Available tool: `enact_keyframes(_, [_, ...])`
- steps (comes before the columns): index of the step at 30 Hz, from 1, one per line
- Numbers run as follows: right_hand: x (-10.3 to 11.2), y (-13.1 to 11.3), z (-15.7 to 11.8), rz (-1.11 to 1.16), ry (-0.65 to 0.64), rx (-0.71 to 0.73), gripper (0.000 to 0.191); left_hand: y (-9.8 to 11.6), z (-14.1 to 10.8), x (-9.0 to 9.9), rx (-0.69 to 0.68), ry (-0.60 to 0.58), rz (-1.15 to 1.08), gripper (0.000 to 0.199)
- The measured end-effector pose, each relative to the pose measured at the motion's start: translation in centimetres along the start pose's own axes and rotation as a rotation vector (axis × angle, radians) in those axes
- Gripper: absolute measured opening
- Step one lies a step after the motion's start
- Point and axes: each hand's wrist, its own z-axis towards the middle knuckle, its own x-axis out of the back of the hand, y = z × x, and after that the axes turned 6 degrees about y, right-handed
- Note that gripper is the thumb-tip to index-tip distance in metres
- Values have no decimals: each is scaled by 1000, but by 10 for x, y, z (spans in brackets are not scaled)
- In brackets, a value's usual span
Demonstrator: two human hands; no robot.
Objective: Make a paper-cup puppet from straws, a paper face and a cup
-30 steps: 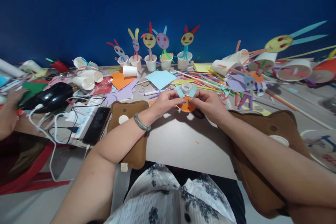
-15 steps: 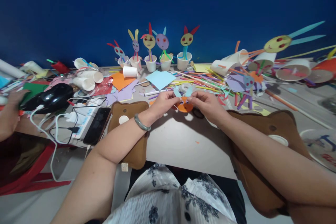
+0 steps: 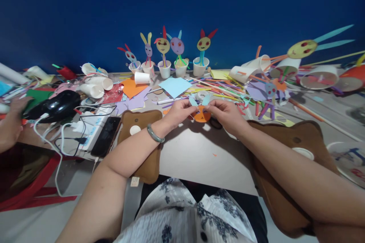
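An orange paper rabbit face [image 3: 202, 115] with drawn features and two light blue paper ears is held up just above the table. My left hand [image 3: 182, 112] pinches its left upper edge near one ear. On the other side, my right hand [image 3: 226, 114] pinches the right upper edge by the other ear. Partly hidden beside the right fingers lies a dark ring-shaped thing [image 3: 216, 123], perhaps scissor handles. A roll of clear tape [image 3: 203, 95] sits just behind the face.
Several finished paper rabbits stand in white paper cups [image 3: 200, 67] along the blue wall. Coloured paper sheets [image 3: 174, 86] and sticks lie behind my hands. Brown plush pads [image 3: 142, 167] flank me; a power strip [image 3: 92, 129], phone [image 3: 106, 136] and another person's hand [image 3: 14, 117] are left.
The orange face has turned slightly, so more of its drawn features and both ears show between my fingers. Both hands keep their pinch in nearly the same place.
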Motion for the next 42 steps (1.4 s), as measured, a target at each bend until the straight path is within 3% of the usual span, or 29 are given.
enact_keyframes(5, [1,3,4,-22,-6,27,43,-1,2,1,14,80,-22,17])
enact_keyframes(20, [-1,2,-3,-33,28,-7,34,-2,-1,0,-30,-3,40,19])
enact_keyframes(24, [0,1,0,-23,16,23,32,-2,0,0,-55,37,23,18])
enact_keyframes(29, [2,6,6,-35,-2,10,47,-1,4,2,-39,114,-26,22])
enact_keyframes(36, [1,9,4,-86,-30,-47,29,0,4,3,-21,134,-65,27])
enact_keyframes(42, [0,7,4,-46,-7,-33,27,9,0,-1,46,83,-99,32])
